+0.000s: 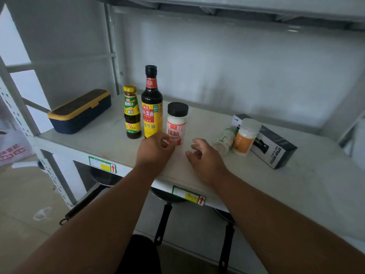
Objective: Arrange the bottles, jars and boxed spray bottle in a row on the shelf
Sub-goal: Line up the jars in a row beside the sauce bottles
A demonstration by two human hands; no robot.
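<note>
On the pale shelf (110, 143) three items stand side by side: a small dark sauce bottle with a yellow cap (132, 112), a tall soy sauce bottle (152, 103) and a black-lidded jar with a red and white label (177, 121). My left hand (155, 150) hovers just in front of that jar's base, fingers curled, holding nothing. My right hand (203, 157) is open over the bare shelf, right of the jar. Further right, a green-labelled bottle (225, 140) lies on its side, an orange-labelled jar (245, 136) stands upright, and the boxed spray bottle (273, 146) lies flat behind them.
A navy box with a yellow-rimmed lid (80, 111) sits at the shelf's left end. Price tags (102, 165) are fixed to the front edge. Several pans with black handles (164, 220) hang or rest on the level below. Another shelf board (217, 4) runs overhead.
</note>
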